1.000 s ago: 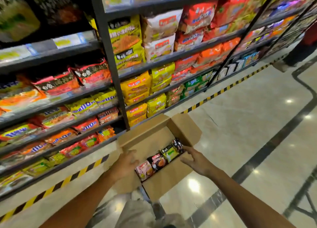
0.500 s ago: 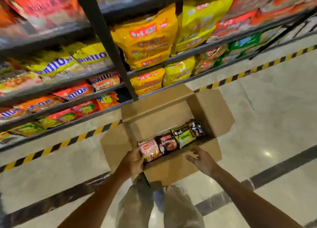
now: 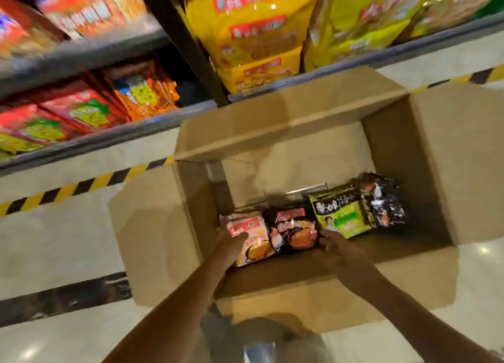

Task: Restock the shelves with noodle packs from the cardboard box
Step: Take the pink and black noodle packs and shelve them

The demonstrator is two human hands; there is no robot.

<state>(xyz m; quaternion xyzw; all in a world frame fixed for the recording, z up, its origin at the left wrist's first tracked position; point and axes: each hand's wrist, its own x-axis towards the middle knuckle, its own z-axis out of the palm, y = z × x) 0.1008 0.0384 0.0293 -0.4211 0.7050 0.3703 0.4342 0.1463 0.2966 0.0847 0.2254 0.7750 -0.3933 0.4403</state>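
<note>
Down inside the open cardboard box (image 3: 294,133), seen from the head camera, four noodle packs stand in a row against the near wall: a pink-and-white pack (image 3: 252,238) at the left, a black pack (image 3: 296,230) beside it, a green pack (image 3: 341,212) next, and a crinkled black-and-white pack (image 3: 383,199) at the far right. The person's left hand (image 3: 231,246) has its thumb curled over the face of the pink-and-white pack, gripping it at its left edge. The right hand (image 3: 339,249) reaches in from the right, its fingertips meeting the lower corner where the black pack and the green pack adjoin; whether it has closed on either pack cannot be told, since the fingers are in shadow. Beyond the box, the shelves (image 3: 81,60) are crowded with red, orange and yellow packs (image 3: 253,27), blurred in this view, above a yellow-and-black hazard stripe (image 3: 81,185) on the floor edge. Judging by the box, much of it is bare cardboard, so most stock may be out already; these four packs remain, and none has left the box at this moment.
</note>
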